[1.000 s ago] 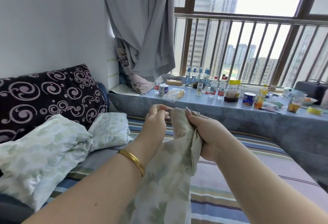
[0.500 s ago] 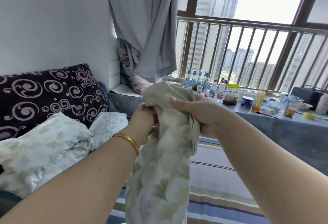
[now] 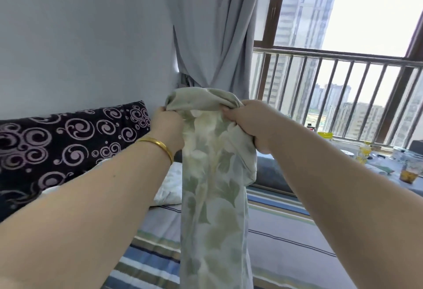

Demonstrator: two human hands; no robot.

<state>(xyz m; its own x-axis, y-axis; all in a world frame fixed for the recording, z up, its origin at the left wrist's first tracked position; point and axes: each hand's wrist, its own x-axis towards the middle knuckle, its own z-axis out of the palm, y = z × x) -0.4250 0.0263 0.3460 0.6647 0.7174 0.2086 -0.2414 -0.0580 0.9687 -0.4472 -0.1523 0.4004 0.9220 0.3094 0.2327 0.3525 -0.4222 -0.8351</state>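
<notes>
Head view: a leaf-print cloth (image 3: 212, 185) was held up above a striped bed (image 3: 286, 243). Its top was bunched, likely so that its length could hang free and be shaken out. The left grip (image 3: 168, 126), a gold bangle (image 3: 160, 145) at its wrist, was clenched on one side of the bunch and the right grip (image 3: 247, 124) on the other. Both forearms were stretched forward and raised.

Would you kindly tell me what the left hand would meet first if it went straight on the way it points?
Probably the grey curtain: the left hand, gripping the leaf-print cloth, points forward and up toward its lower folds. Depth is unclear, so this is a guess.
</notes>
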